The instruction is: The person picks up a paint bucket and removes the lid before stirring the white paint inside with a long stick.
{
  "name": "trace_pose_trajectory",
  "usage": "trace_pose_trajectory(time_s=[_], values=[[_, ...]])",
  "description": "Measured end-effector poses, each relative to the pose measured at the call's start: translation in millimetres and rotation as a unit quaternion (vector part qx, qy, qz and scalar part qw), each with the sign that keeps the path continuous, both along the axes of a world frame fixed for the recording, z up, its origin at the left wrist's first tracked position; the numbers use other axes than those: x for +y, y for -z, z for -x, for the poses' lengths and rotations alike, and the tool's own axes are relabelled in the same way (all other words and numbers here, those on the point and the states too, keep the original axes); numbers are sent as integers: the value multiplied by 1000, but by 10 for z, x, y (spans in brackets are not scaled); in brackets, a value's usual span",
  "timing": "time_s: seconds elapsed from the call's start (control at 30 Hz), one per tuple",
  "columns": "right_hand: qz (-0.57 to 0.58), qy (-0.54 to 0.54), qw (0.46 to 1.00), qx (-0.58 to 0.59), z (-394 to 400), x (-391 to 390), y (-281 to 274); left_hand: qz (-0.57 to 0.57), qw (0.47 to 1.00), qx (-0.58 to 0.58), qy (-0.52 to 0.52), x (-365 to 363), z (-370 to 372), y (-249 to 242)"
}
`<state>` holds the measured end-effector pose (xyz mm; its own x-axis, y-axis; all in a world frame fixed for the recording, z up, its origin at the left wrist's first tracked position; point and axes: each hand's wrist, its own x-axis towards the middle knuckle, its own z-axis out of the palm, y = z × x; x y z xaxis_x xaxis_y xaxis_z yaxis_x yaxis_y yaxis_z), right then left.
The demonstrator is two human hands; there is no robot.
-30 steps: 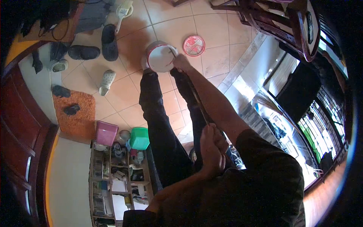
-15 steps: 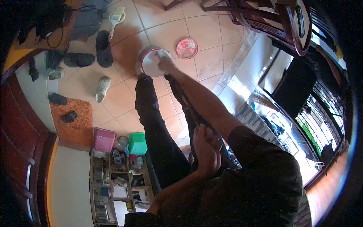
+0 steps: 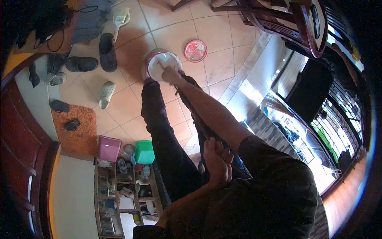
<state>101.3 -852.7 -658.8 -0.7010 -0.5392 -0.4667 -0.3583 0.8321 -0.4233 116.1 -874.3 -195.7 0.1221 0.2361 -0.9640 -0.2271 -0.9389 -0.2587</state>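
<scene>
1. I can read no writing, brand or label anywhere; the red lid (image 3: 195,50) bears a pale pattern, but it is too blurred to make out.
2. I see a round bucket (image 3: 160,65) with a red rim and a white inside, standing on the tiled floor (image 3: 223,36) in front of the person's dark-trousered legs (image 3: 159,119).
3. A long dark stick (image 3: 199,119) runs from the bucket back toward the body.
4. My right hand (image 3: 171,74) lies at the bucket's near rim, fingers closed round the stick's lower part; where the stick ends inside the bucket I cannot tell.
5. My left hand (image 3: 217,161) is wrapped shut on the stick's upper end, well back from the bucket, close to the chest.
6. The red lid lies flat on the tiles just beyond the bucket, apart from it.
7. Off to one side of the bucket lie dark clogs (image 3: 106,47) and a white clog (image 3: 106,95); farther on that side is an orange mat (image 3: 81,127).
8. Nearer the body than the bucket sit a pink box (image 3: 109,148) and a green box (image 3: 144,151) above a cluttered shelf (image 3: 123,191).
</scene>
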Motion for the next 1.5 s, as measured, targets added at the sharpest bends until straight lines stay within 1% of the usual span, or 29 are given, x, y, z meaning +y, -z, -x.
trace_pose_trajectory(time_s=[0.03, 0.07, 0.1, 0.13, 0.23, 0.3, 0.33, 0.4, 0.47, 0.53, 0.6, 0.63, 0.7, 0.73, 0.77, 0.8, 0.83, 0.87, 0.9, 0.93, 1.0, 1.03, 1.13, 1.17, 1.27, 1.33, 1.4, 1.43, 1.5], values=[[-36, -284, 952, 104, -122, -34, 118, -9, 1000, 6, -13, 58, -78, -15], [-48, -261, 959, -103, -307, -66, 127, -21, 1000, 10, -21, 87, -135, -49], [-78, -383, 917, -80, -424, 45, 129, -22, 1000, 6, -17, 93, -184, -94], [-80, -383, 917, -76, -290, 148, 137, -39, 999, 27, -13, 103, -178, -92], [-137, -193, 967, -96, 210, 408, 58, -54, 997, 51, -9, 118, -76, -77], [-172, -60, 976, -118, 294, 525, 9, -60, 997, 46, -3, 105, -39, -64], [-174, -62, 975, -121, 241, 482, 45, -35, 997, 74, -8, 72, -23, -32], [-132, -209, 963, -109, 28, 130, 230, -9, 995, 99, -13, 76, -30, -12], [-88, -349, 929, -93, -71, -115, 215, 17, 1000, 15, -13, 109, -58, -9], [-37, -245, 967, -62, -301, 46, -247, -12, 1000, 8, -22, 133, -164, -79], [-55, -226, 970, -73, -249, 490, -188, -38, 999, 4, -33, 150, -161, -89], [-76, -166, 978, -100, -110, 601, -267, -56, 998, 26, -1, 151, -151, -89], [-78, 50, 983, -156, 246, 621, -369, -71, 996, 43, 29, 133, -125, -63], [-49, 215, 953, -206, 393, 544, -346, -59, 995, 80, 17, 99, -86, -26], [-1, 310, 922, -231, 462, 423, -243, -46, 992, 117, 6, 64, -51, 3], [52, 333, 912, -234, 444, 278, -35, -44, 992, 114, 7, 29, 2, 12], [119, 50, 992, 10, 282, 242, 262, -18, 998, 67, 8, -8, 64, -8], [80, 98, 979, -159, 167, 79, 173, 8, 1000, 20, 8, -26, 92, -23], [14, 150, 942, -301, 57, -90, 67, 1, 1000, 29, -6, 5, 18, -35], [-16, -157, 955, -249, -286, -11, 483, 2, 1000, 29, -6, 62, -69, -44], [11, -227, 972, -62, -497, 203, 208, -36, 998, 35, -33, 172, -209, -85], [-16, -282, 956, -78, -662, 398, 503, -40, 997, 57, -14, 189, -208, -114], [-96, -196, 962, -166, 281, 657, -548, -71, 995, 71, 26, 231, -112, -125], [-165, -84, 960, -212, 425, 531, -636, -43, 996, 76, 29, 236, -79, -104], [-92, 33, 992, -78, 384, 243, -407, -14, 999, 53, -2, 102, 11, -31], [-24, -102, 993, -48, 104, 36, -238, -8, 998, 57, 1, 87, -70, 4], [41, -236, 971, -12, -157, -12, -70, -11, 999, 39, -16, 180, -178, -67], [12, -137, 987, -82, -327, 17, -110, -23, 999, 34, -17, 230, -254, -83], [-30, -105, 981, -160, -564, 304, 78, -52, 998, 37, 2, 258, -216, -163]])
